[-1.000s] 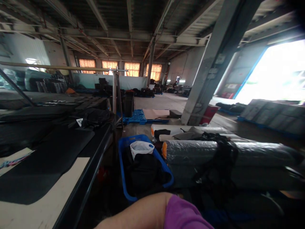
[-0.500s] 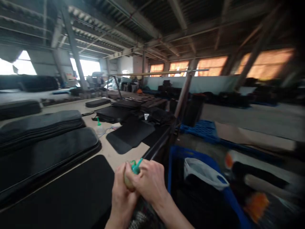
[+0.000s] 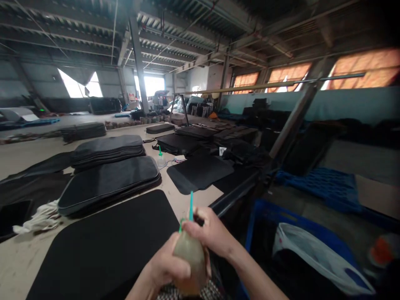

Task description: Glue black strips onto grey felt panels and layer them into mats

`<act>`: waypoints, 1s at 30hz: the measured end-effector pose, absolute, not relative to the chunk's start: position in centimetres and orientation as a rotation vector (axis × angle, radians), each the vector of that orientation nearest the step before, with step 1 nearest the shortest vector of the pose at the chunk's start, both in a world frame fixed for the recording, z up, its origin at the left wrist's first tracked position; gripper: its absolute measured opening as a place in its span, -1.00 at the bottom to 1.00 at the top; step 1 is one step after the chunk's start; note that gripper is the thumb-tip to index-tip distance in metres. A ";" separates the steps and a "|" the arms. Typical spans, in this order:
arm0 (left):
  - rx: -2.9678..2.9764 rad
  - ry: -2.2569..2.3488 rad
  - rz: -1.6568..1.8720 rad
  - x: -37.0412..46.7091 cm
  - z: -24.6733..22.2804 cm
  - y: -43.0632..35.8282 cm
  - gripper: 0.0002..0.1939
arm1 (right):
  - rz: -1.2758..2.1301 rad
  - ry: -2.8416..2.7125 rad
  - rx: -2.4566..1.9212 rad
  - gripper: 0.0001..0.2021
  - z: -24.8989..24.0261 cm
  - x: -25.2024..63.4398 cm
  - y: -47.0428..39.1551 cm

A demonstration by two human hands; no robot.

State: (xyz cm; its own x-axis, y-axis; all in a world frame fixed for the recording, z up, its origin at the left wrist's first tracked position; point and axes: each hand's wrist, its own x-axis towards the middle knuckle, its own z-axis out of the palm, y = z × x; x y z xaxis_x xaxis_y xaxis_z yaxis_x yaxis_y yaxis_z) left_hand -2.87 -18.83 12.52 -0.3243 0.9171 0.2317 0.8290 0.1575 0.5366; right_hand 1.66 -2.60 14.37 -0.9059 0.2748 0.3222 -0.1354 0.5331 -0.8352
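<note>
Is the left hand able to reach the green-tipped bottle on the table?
Probably not as things stand: the left hand is wrapped around the teal-nozzled bottle, and the green-tipped bottle stands farther up the table. Nothing tall seems to stand between.

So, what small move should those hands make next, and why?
Perhaps check the spout is snug with a gentle twist of the right hand: it is at the spout's base, while the left hand grips the bottle and could steady it. I can't tell whether the spout is loose.
</note>
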 end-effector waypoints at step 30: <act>1.072 1.774 1.379 -8.1 9.4 -16.5 -0.46 | 2.066 -1.503 -0.460 -0.62 10.5 3.1 -2.5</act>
State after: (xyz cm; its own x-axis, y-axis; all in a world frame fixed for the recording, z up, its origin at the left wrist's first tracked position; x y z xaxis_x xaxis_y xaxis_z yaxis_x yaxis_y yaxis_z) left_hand -8.15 -16.50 9.36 -0.4618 0.8870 -0.0044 0.2148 0.1167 0.9697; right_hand 3.10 -2.45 10.51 -0.7965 0.6033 0.0388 -0.2225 -0.2330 -0.9467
